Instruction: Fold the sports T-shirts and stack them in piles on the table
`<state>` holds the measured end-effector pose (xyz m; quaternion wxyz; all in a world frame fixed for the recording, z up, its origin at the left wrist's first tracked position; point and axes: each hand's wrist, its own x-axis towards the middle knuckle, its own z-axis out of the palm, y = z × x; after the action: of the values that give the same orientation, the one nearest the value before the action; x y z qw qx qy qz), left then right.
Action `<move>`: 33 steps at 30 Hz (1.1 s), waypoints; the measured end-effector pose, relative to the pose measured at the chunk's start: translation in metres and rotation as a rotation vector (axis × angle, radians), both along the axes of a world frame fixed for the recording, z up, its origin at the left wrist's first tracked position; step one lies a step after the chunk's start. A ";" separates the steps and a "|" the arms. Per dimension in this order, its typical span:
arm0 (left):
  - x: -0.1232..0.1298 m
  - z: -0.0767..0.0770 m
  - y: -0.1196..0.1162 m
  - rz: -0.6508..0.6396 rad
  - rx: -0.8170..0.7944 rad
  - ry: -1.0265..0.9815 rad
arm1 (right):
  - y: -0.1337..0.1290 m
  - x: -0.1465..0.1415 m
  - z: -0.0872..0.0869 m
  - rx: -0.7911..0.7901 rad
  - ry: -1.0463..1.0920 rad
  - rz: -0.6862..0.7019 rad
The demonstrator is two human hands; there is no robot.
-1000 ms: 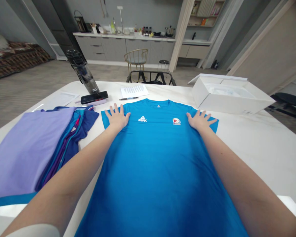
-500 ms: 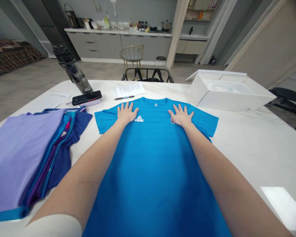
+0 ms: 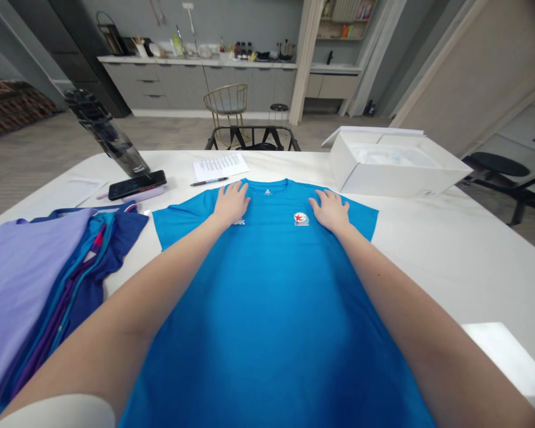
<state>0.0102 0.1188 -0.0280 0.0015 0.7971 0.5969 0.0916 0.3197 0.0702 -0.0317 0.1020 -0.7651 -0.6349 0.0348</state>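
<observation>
A blue T-shirt (image 3: 267,285) lies spread out face up on the white table, its collar at the far side and its hem toward me. My left hand (image 3: 230,205) rests on the shirt's left shoulder area, fingers apart, covering most of the white chest lettering. On the other shoulder, my right hand (image 3: 330,211) lies with fingers spread, just right of a round red-and-white badge (image 3: 301,219). Neither hand grips the cloth visibly.
A stack of folded clothes (image 3: 31,255) lies at the left. Behind it are a phone (image 3: 137,185) and a tilted-looking dark bottle (image 3: 116,142). A pen (image 3: 209,181) and printed sheet (image 3: 220,167) lie beyond the collar. An open white box (image 3: 392,166) stands back right.
My right hand has shifted right, off the badge, which now shows fully. My left hand has slid over the chest lettering. The view has turned slightly right.
</observation>
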 end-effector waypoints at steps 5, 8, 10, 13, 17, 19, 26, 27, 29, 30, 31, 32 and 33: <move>0.089 0.007 0.021 -0.247 -0.098 -0.107 | -0.012 0.061 0.005 0.046 -0.089 -0.151; 0.135 0.007 0.041 -0.284 -0.139 -0.117 | -0.023 0.096 0.003 0.030 -0.107 -0.220; 0.159 0.007 0.054 -0.272 -0.124 -0.090 | -0.031 0.116 0.001 0.026 -0.098 -0.258; 0.184 0.006 0.069 -0.264 -0.077 -0.018 | -0.038 0.141 -0.003 0.025 -0.056 -0.307; 0.203 -0.001 0.080 -0.262 -0.099 0.015 | -0.041 0.163 -0.006 0.029 0.033 -0.342; 0.206 -0.006 0.081 -0.244 -0.112 -0.027 | -0.040 0.169 -0.007 0.012 0.074 -0.336; 0.204 -0.020 0.071 -0.201 0.005 -0.134 | -0.043 0.154 -0.018 0.075 0.024 -0.350; 0.204 -0.021 0.070 -0.201 0.005 -0.127 | -0.044 0.151 -0.020 0.099 0.001 -0.349; 0.204 -0.021 0.069 -0.198 0.005 -0.112 | -0.045 0.147 -0.023 0.120 -0.024 -0.341; 0.205 -0.021 0.069 -0.199 0.006 -0.106 | -0.045 0.146 -0.023 0.121 -0.028 -0.335; 0.205 -0.021 0.069 -0.200 0.008 -0.103 | -0.045 0.146 -0.024 0.119 -0.029 -0.330; 0.206 -0.020 0.069 -0.201 0.008 -0.102 | -0.045 0.147 -0.023 0.114 -0.025 -0.325; 0.206 -0.019 0.069 -0.202 0.007 -0.102 | -0.045 0.148 -0.022 0.106 -0.013 -0.322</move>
<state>0.2164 0.1881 -0.0471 0.0383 0.8475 0.5122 0.1337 0.4679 0.0250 -0.0536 0.1421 -0.8508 -0.5055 -0.0206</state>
